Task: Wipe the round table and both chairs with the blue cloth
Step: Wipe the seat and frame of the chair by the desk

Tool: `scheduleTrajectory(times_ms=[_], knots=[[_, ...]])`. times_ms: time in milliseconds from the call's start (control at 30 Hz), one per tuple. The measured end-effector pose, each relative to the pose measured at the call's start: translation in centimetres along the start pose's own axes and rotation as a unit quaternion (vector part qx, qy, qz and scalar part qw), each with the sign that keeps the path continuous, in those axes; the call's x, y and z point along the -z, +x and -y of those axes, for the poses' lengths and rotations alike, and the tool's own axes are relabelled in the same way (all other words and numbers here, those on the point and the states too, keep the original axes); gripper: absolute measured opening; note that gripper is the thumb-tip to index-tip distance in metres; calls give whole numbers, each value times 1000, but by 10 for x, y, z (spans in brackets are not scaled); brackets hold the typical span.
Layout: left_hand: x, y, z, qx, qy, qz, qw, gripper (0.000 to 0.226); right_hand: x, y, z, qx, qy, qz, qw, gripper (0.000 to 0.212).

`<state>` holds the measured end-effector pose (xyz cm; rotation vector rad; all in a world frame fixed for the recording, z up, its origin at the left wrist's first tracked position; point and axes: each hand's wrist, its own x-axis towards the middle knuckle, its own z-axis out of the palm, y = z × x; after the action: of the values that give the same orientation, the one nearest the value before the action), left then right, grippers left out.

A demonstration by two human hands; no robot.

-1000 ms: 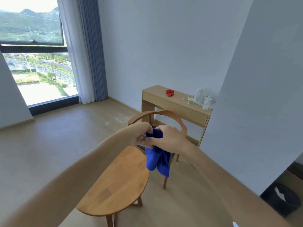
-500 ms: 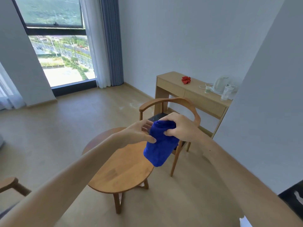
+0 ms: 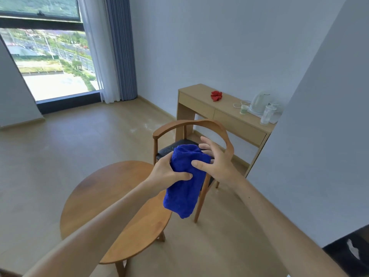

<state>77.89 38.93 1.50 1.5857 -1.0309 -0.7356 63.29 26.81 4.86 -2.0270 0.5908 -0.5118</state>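
Blue cloth (image 3: 185,180) held in the air, bunched into a loose roll, above the far edge of the round table (image 3: 99,198) and in front of the chair (image 3: 191,126). Long axis runs near-vertical, tilted slightly; folded top end up by the hands, loose end hanging down toward the table edge. Left hand (image 3: 167,173) grips the cloth at mid-length, thumb curled over it. Right hand (image 3: 215,160) has fingers spread, thumb tip touching the upper part. Judgement: no surface is in contact yet, so wiping of table and chairs remains. Only one chair visible.
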Motion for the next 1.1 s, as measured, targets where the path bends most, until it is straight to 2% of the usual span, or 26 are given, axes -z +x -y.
scheduleTrajectory(times_ms=[67, 167, 267, 400, 500, 633, 733, 867, 1000, 1100], knots=[[-8, 31, 11, 22, -2, -26, 999, 45, -1, 11, -24, -15, -44, -90, 995, 77], [-21, 77, 29, 73, -13, -63, 995, 45, -4, 25, -55, 38, -133, -179, 974, 61], [-34, 120, 42, 119, -32, -93, 988, 46, -2, 40, -77, 48, -196, -123, 972, 50], [-59, 166, 54, 185, -72, -122, 972, 50, 0, 63, -107, -61, -154, -34, 986, 76], [-82, 199, 56, 235, -114, -118, 958, 46, 10, 92, -126, -117, -130, -25, 984, 92], [-120, 242, 56, 287, -191, -116, 931, 36, 39, 135, -163, -128, -95, -31, 987, 98], [-146, 286, 58, 317, -230, -118, 912, 39, 73, 172, -198, -125, -84, -11, 988, 94], [-178, 348, 66, 335, -272, -122, 894, 43, 129, 222, -249, -105, -66, 29, 992, 76], [-198, 400, 70, 342, -250, -109, 899, 44, 174, 267, -285, -81, -11, 85, 993, 62], [-194, 432, 74, 349, -231, -72, 906, 48, 196, 302, -305, -66, -13, 104, 992, 56]])
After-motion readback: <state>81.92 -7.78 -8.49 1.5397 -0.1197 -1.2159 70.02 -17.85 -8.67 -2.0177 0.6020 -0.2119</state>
